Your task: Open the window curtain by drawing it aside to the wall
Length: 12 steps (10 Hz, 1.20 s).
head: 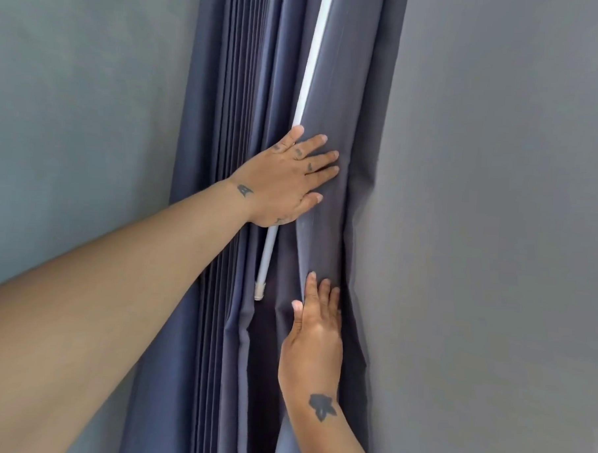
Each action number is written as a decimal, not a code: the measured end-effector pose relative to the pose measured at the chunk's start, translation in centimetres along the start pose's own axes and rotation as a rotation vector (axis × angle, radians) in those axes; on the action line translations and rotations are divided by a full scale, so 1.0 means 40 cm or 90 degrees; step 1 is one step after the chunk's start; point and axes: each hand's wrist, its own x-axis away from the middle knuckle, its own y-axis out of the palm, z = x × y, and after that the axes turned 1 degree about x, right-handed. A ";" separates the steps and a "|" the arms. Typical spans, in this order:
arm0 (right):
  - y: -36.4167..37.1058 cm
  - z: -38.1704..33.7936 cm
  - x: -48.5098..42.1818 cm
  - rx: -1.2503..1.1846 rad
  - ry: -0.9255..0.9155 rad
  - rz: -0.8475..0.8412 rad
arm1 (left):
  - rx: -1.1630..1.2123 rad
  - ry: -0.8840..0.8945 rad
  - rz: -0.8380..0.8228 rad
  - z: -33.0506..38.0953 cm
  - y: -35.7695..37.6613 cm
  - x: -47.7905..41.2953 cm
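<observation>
A blue-grey curtain hangs bunched in tight vertical pleats between two grey walls. A white draw rod runs down its front and ends in a pale cap. My left hand lies flat on the cloth with fingers spread, its palm over the rod, pressing the fold toward the right wall. My right hand is lower down, fingers straight and pointing up, pushing a fold of the curtain against the wall corner. Neither hand grips anything.
A grey wall stands close on the right, touching the curtain's edge. Another grey wall fills the left. A dark gap between folds shows below the rod's end.
</observation>
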 end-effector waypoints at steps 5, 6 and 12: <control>-0.195 -0.050 0.101 0.051 0.020 -0.104 | 0.037 -0.020 -0.053 0.095 -0.198 0.062; -0.262 -0.066 0.138 0.062 0.003 -0.150 | 0.038 -0.024 -0.064 0.122 -0.275 0.083; -0.765 -0.068 0.366 0.129 0.013 -0.330 | 0.116 -0.065 -0.026 0.415 -0.601 0.199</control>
